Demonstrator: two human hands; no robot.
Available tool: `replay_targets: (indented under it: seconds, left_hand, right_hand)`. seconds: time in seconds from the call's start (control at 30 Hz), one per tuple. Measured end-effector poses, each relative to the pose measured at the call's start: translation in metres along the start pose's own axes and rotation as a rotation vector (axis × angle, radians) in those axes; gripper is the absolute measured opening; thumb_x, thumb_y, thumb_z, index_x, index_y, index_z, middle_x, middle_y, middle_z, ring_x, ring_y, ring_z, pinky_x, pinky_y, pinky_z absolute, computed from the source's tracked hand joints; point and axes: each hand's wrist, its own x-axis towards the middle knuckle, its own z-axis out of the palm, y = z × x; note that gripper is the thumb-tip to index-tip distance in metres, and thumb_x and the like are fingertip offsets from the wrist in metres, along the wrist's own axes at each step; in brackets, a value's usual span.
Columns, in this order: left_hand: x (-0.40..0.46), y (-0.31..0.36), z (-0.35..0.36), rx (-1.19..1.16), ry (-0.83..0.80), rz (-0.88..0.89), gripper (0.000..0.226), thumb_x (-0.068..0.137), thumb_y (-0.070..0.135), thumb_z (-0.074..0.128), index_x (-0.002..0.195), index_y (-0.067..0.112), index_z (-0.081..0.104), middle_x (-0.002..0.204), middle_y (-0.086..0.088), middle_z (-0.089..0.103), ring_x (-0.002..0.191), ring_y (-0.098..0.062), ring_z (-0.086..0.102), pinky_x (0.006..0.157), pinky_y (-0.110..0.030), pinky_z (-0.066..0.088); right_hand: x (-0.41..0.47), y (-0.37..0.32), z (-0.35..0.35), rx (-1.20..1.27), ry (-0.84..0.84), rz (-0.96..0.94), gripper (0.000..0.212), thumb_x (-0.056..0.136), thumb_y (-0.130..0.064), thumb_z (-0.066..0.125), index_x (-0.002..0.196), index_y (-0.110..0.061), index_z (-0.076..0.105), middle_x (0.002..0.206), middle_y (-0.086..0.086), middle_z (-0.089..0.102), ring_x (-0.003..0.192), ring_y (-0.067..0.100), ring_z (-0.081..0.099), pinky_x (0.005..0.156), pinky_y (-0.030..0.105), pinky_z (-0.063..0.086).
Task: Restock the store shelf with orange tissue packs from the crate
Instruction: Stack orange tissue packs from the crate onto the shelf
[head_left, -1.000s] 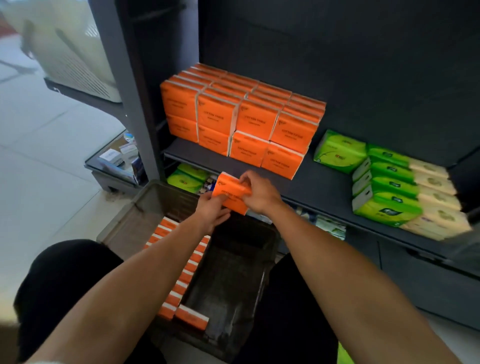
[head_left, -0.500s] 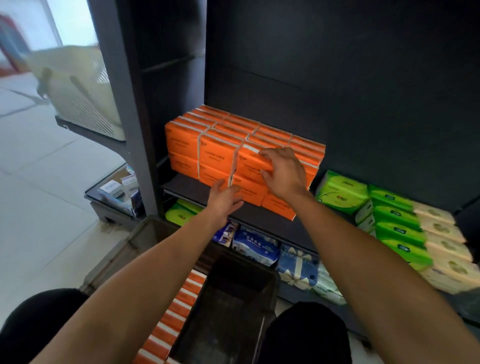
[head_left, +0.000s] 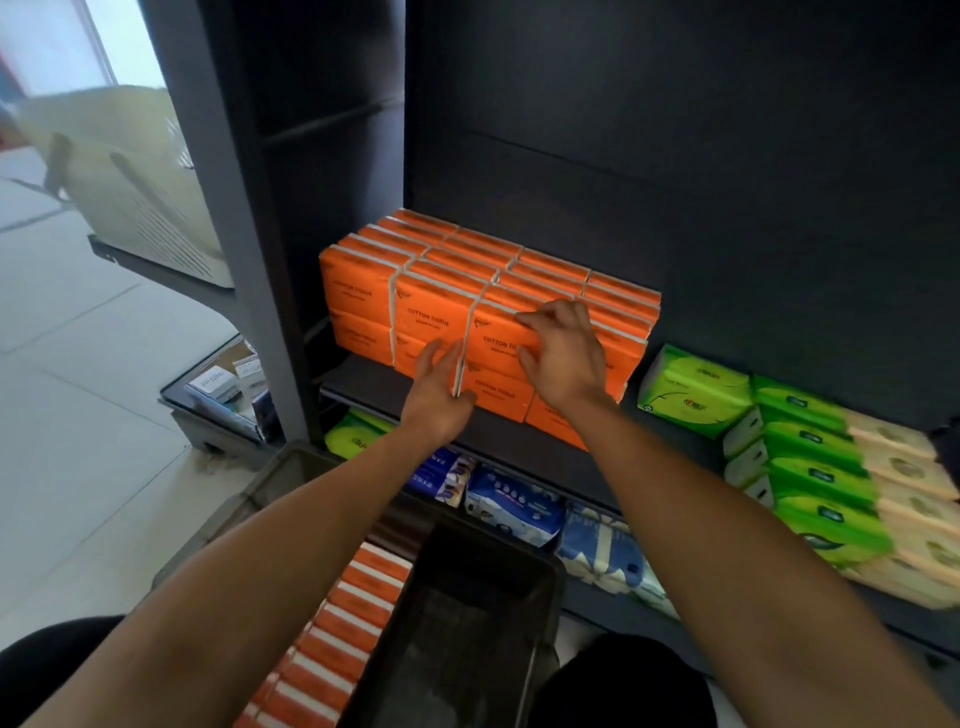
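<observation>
Orange tissue packs (head_left: 363, 296) stand two layers high in several rows at the left end of the dark shelf (head_left: 358, 382). My right hand (head_left: 566, 358) grips the front upper orange pack (head_left: 493, 338), fingers over its top edge and thumb on its face. My left hand (head_left: 436, 395) has straight fingers that touch the left edge of that pack. Below, the dark crate (head_left: 467, 623) holds a row of orange packs (head_left: 343, 623) along its left side; the rest of its floor is bare.
Green tissue packs (head_left: 696, 389) and cream ones (head_left: 904, 467) fill the shelf to the right. Blue packs (head_left: 514, 504) sit on the lower shelf behind the crate. A low tray with small boxes (head_left: 218, 384) and a cream basket (head_left: 135, 192) stand at the left.
The orange pack went from above the crate up onto the stack's front upper row. My left hand rose from below it to its left edge, and my view moved closer.
</observation>
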Motion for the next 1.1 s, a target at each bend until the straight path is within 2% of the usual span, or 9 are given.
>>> replay_targets:
  seconds: [0.13, 0.3, 0.47, 0.57, 0.63, 0.7, 0.83, 0.97, 1.1]
  left_hand:
    - [-0.006, -0.001, -0.001, 0.066, -0.033, 0.034, 0.076, 0.093, 0.014, 0.059, 0.156, 0.031, 0.02, 0.164, 0.011, -0.002, 0.143, -0.014, 0.029, 0.097, -0.023, 0.041]
    - [-0.008, 0.001, -0.007, 0.115, -0.078, 0.049, 0.073, 0.093, 0.018, 0.059, 0.156, 0.026, 0.022, 0.164, 0.009, 0.004, 0.148, -0.014, 0.019, 0.109, -0.025, 0.034]
    - [-0.016, 0.008, -0.016, 0.114, -0.056, 0.031, 0.069, 0.094, 0.019, 0.059, 0.154, 0.025, 0.027, 0.163, 0.008, 0.012, 0.147, -0.014, 0.022, 0.104, -0.019, 0.03]
    - [-0.027, 0.01, -0.02, 0.115, -0.015, 0.031, 0.062, 0.094, 0.02, 0.058, 0.151, 0.022, 0.034, 0.159, 0.003, 0.027, 0.142, -0.017, 0.032, 0.107, -0.023, 0.032]
    - [-0.038, 0.009, -0.021, 0.106, 0.026, 0.033, 0.055, 0.093, 0.021, 0.059, 0.145, 0.02, 0.042, 0.147, -0.001, 0.045, 0.13, -0.018, 0.047, 0.098, -0.024, 0.038]
    - [-0.051, 0.006, -0.021, 0.102, 0.048, 0.033, 0.043, 0.092, 0.019, 0.059, 0.135, 0.019, 0.053, 0.127, -0.003, 0.06, 0.112, -0.02, 0.059, 0.084, -0.024, 0.042]
    - [-0.083, -0.026, -0.008, 0.124, 0.004, -0.049, 0.026, 0.084, 0.012, 0.06, 0.108, 0.017, 0.068, 0.105, -0.006, 0.072, 0.099, -0.025, 0.065, 0.08, -0.03, 0.049]
    - [-0.123, -0.082, 0.009, 0.206, -0.117, -0.19, 0.022, 0.084, 0.013, 0.062, 0.102, 0.017, 0.074, 0.101, -0.006, 0.075, 0.1, -0.023, 0.068, 0.08, -0.024, 0.045]
    - [-0.162, -0.137, 0.023, 0.26, -0.282, -0.356, 0.024, 0.086, 0.011, 0.06, 0.104, 0.016, 0.075, 0.104, -0.006, 0.074, 0.099, -0.022, 0.067, 0.076, -0.023, 0.045]
  right_hand:
    - [-0.001, -0.007, 0.001, -0.046, 0.011, 0.015, 0.046, 0.081, -0.018, 0.072, 0.126, -0.019, 0.065, 0.119, 0.005, 0.055, 0.115, 0.027, 0.044, 0.084, 0.037, 0.049]
    - [0.0, -0.016, -0.004, -0.114, -0.045, 0.056, 0.049, 0.086, -0.022, 0.067, 0.134, -0.023, 0.059, 0.127, 0.003, 0.052, 0.121, 0.025, 0.04, 0.09, 0.036, 0.046]
    - [-0.007, -0.026, -0.009, -0.119, 0.015, 0.105, 0.062, 0.081, -0.02, 0.07, 0.14, -0.024, 0.053, 0.134, 0.004, 0.049, 0.124, 0.026, 0.039, 0.098, 0.038, 0.036]
    - [-0.022, -0.037, -0.007, -0.066, 0.136, 0.029, 0.054, 0.078, -0.012, 0.071, 0.13, -0.021, 0.061, 0.122, 0.004, 0.054, 0.114, 0.026, 0.044, 0.092, 0.039, 0.038]
    - [-0.035, -0.046, -0.002, 0.026, 0.162, -0.032, 0.042, 0.079, -0.008, 0.07, 0.119, -0.017, 0.066, 0.111, 0.005, 0.057, 0.106, 0.025, 0.049, 0.087, 0.039, 0.044]
    - [-0.054, -0.057, 0.009, 0.133, 0.109, -0.054, 0.031, 0.082, -0.008, 0.067, 0.112, -0.014, 0.068, 0.105, 0.006, 0.06, 0.103, 0.025, 0.054, 0.081, 0.038, 0.049]
    - [-0.112, -0.077, 0.047, 0.225, -0.075, 0.013, 0.019, 0.085, -0.01, 0.061, 0.102, -0.014, 0.069, 0.101, 0.007, 0.061, 0.101, 0.027, 0.056, 0.077, 0.038, 0.05]
    - [-0.175, -0.097, 0.089, 0.215, -0.247, 0.192, 0.015, 0.087, -0.017, 0.058, 0.098, -0.021, 0.068, 0.105, 0.003, 0.059, 0.105, 0.023, 0.056, 0.076, 0.035, 0.047]
    - [-0.234, -0.117, 0.124, 0.217, -0.542, 0.399, 0.016, 0.088, -0.02, 0.061, 0.102, -0.024, 0.069, 0.112, 0.002, 0.06, 0.106, 0.024, 0.06, 0.082, 0.033, 0.05]
